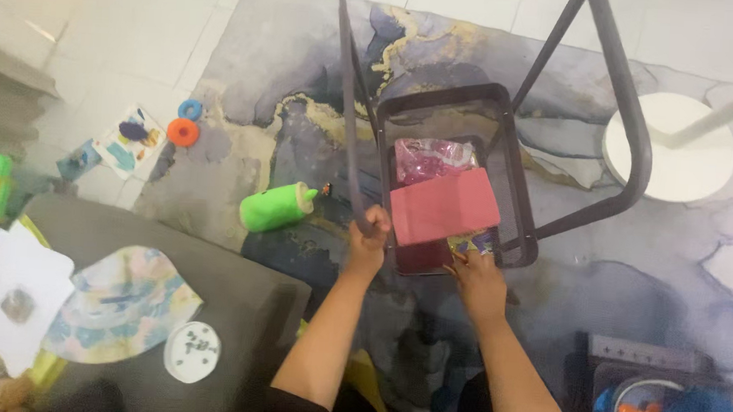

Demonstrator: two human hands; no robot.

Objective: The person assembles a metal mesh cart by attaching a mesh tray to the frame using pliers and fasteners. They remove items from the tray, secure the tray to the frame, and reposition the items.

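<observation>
A dark metal frame table (505,105) with a glass shelf stands on a marbled blue-grey rug. My left hand (369,234) is closed around one of its thin dark legs. My right hand (473,274) rests at the shelf's near edge, fingers on a small colourful packet (475,239). On the shelf lie a pink flat book or box (443,206) and, behind it, a shiny pink plastic bag (429,157).
A green plush toy (276,207) lies on the rug left of the table. Blue and orange rings (185,123) and picture cards lie on the tiled floor. A grey surface (237,291) at the left holds papers and a white lid. A white round base (675,147) stands right.
</observation>
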